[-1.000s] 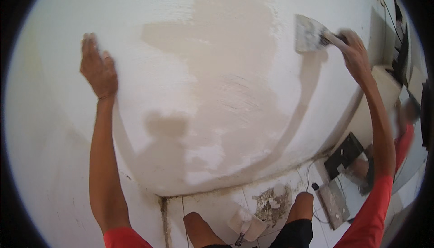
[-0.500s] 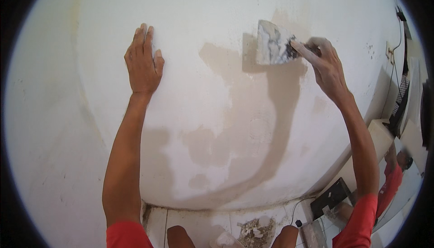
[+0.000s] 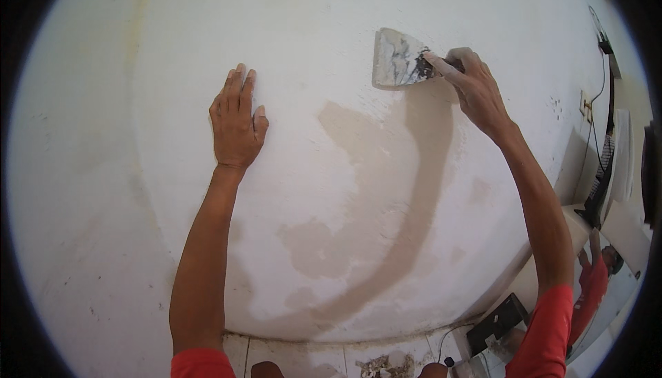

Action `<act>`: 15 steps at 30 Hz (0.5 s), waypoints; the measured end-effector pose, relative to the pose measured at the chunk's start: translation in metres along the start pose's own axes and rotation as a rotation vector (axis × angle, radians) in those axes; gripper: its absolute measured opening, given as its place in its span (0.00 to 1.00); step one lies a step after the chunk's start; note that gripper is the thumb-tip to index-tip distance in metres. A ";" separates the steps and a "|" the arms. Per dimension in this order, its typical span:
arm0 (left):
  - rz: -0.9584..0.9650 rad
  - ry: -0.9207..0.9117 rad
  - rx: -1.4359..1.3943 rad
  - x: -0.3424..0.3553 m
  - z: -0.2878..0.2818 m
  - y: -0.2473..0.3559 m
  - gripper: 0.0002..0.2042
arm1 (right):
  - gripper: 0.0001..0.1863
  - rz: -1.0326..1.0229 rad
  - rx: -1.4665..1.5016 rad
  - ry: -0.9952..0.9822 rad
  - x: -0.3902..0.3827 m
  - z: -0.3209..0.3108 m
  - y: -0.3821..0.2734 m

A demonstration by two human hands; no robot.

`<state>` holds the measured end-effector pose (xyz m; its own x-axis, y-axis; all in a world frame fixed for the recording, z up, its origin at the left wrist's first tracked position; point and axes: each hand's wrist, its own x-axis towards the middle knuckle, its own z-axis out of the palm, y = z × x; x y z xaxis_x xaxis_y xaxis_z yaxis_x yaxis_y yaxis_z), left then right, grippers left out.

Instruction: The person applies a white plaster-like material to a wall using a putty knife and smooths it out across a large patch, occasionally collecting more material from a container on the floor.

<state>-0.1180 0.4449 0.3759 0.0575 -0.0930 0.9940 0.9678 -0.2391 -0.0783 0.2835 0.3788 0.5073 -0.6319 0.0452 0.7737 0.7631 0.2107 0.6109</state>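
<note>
My right hand (image 3: 470, 83) grips a wide putty knife (image 3: 400, 59) by its dark handle, fingers and thumb closed round it. The broad blade is smeared with white and grey filler and lies against or very near the white wall (image 3: 289, 171). Below the blade spreads an irregular beige patch (image 3: 376, 171), crossed by the shadow of my right arm. Flat on the wall to the left rests my left hand (image 3: 238, 117), its fingers stretched upward, the thumb apart, with nothing in it.
Flaky debris (image 3: 387, 365) lies on the white floor tiles (image 3: 317, 357) at the wall's foot. To the right are a black box-like object (image 3: 496, 324), a mirror (image 3: 600, 302) reflecting a person in red, and a wall socket (image 3: 586, 104) with a hanging cable.
The view has tilted upward, bringing a small green spot on the wall into sight. The putty knife has moved up the wall and its blade's shadow has narrowed. My left hand stays flat.
</note>
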 end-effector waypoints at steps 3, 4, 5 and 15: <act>0.002 0.000 -0.008 0.000 -0.002 -0.003 0.30 | 0.31 0.112 0.132 0.048 -0.002 -0.001 -0.011; 0.006 0.001 -0.013 0.000 -0.003 -0.003 0.30 | 0.31 0.111 0.136 0.051 0.003 0.000 -0.014; 0.007 0.000 -0.013 0.000 -0.003 -0.002 0.30 | 0.30 0.112 0.166 0.096 0.011 0.000 -0.018; -0.001 -0.027 0.014 0.006 -0.005 0.003 0.29 | 0.34 0.039 -0.112 0.090 0.113 0.027 0.003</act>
<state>-0.1157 0.4391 0.3809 0.0625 -0.0665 0.9958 0.9712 -0.2260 -0.0761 0.2111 0.4114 0.5919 -0.5908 -0.0372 0.8060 0.8003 0.1003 0.5912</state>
